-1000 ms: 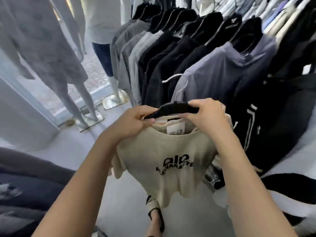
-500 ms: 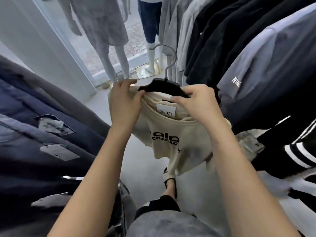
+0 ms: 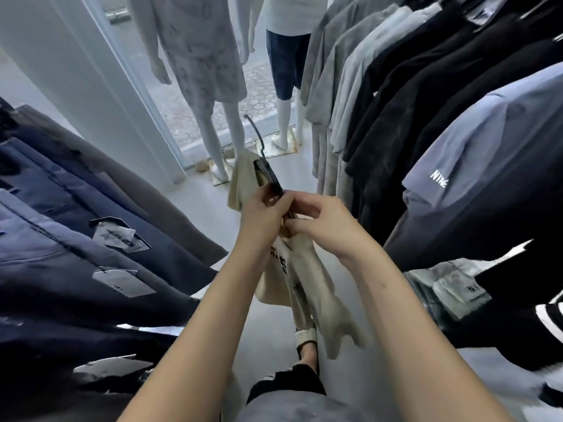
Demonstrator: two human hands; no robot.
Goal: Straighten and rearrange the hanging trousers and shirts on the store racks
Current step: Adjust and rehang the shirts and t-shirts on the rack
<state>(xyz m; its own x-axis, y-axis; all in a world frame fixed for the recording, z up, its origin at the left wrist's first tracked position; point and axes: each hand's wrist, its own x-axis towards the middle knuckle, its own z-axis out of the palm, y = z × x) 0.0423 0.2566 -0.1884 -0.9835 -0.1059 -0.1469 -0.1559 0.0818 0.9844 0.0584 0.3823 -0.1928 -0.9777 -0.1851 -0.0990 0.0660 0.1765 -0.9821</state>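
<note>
On my right hangs a rack of shirts (image 3: 426,95) in grey, black and slate blue, and on my left a row of dark trousers (image 3: 76,239) with paper tags; two mannequins (image 3: 207,71) stand by the window ahead. Between the rows, off any rail, I hold the cream T-shirt (image 3: 307,287), which hangs edge-on to me and sags toward the floor. It looks light and limp to me, so I judge the cloth will slide and bunch if I pull it; the stiff black hanger (image 3: 269,181) is the better place to take hold, at its shoulder bar or below the hook. My left hand (image 3: 262,214) has its fingers curled round the hanger's near end, and my right hand (image 3: 323,222) pinches the collar and hanger just beside it, the two hands touching.
</note>
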